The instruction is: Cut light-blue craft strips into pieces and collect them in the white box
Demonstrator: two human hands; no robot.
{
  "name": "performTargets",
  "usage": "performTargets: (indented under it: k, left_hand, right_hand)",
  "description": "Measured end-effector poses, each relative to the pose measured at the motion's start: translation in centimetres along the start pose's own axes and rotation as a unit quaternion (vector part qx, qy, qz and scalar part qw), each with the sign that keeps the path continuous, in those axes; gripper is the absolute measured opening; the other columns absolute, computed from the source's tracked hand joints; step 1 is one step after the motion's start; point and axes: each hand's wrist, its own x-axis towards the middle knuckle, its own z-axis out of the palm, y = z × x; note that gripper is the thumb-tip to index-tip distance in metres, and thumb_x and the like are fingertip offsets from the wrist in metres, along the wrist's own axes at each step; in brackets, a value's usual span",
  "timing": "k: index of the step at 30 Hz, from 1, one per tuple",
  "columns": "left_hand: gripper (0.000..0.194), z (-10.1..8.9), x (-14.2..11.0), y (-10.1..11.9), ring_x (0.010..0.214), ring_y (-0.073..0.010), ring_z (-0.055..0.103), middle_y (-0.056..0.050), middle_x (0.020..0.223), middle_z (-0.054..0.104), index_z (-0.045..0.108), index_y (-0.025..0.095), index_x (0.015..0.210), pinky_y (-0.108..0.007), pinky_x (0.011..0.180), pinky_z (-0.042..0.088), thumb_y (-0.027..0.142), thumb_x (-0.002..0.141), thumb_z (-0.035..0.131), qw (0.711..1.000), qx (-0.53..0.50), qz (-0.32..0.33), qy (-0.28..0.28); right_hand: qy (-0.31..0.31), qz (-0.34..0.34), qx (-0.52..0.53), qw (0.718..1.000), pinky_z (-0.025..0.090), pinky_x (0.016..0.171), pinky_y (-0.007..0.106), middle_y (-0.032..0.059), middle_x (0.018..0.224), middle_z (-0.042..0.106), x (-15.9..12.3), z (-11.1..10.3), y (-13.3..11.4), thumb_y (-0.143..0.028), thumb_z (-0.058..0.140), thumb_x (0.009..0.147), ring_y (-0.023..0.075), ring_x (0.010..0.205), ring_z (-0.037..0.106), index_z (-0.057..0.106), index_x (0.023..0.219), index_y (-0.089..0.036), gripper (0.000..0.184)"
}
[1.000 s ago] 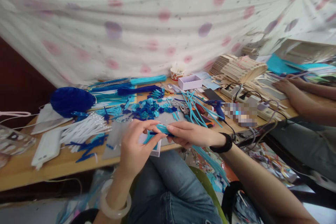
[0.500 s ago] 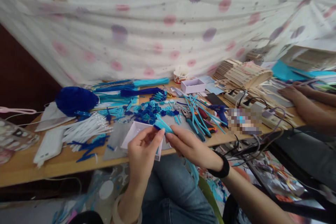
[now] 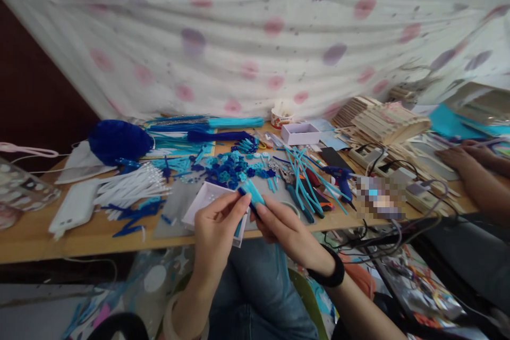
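Note:
In front of my lap, at the table's front edge, both hands meet on a small bundle of light blue pipe cleaners (image 3: 253, 189). My right hand (image 3: 281, 226) grips this bundle, and its long ends hang down over my knee. With thumb and finger, my left hand (image 3: 223, 220) pinches a dark blue pipe cleaner (image 3: 241, 191) lying against the bundle's left side. Part of the dark blue piece is hidden by the fingers. Behind and under my left hand sits a shallow white box (image 3: 200, 203), partly covered, with light blue pieces at its right end.
Blue pipe-cleaner flowers (image 3: 227, 167) lie heaped mid-table. White stems (image 3: 133, 186), a white power bank (image 3: 75, 207) and a dark blue bundle (image 3: 119, 142) are left. Pliers (image 3: 297, 199), a glue gun (image 3: 340, 176) and power strips (image 3: 368, 156) are right. Another person's hand (image 3: 458, 159) works far right.
My view has swung slightly right. My hands have brought the bundle more upright, its short ends pointing up, and the dark blue piece shows along its left side. The white box is more exposed.

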Motion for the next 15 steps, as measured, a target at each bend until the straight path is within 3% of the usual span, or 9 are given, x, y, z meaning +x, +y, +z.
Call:
performTargets:
  k: [8,15]
  left_hand:
    - [0.014,0.7,0.4,0.1,0.059,-0.0099,0.064,0.001,0.065,0.074,0.080,0.020,0.077,-0.016,0.057,0.052,0.032,0.073,0.084,0.999,-0.020,-0.023,0.009]
    - [0.019,0.6,1.0,0.4,0.057,-0.0126,0.061,-0.001,0.061,0.071,0.079,0.018,0.070,-0.020,0.054,0.050,0.037,0.071,0.084,0.999,0.025,-0.017,0.008]
  right_hand:
    - [-0.003,0.045,0.085,0.995,0.020,0.044,0.023,-0.0084,0.062,0.030,0.5,-0.1,0.1,-0.058,0.052,0.097,0.0085,0.051,0.023,0.053,0.087,-0.019,0.040]
    - [-0.007,0.061,0.115,0.991,0.018,0.044,0.024,-0.0084,0.061,0.031,0.5,0.0,0.0,-0.059,0.057,0.094,0.0085,0.050,0.023,0.053,0.085,-0.020,0.041]
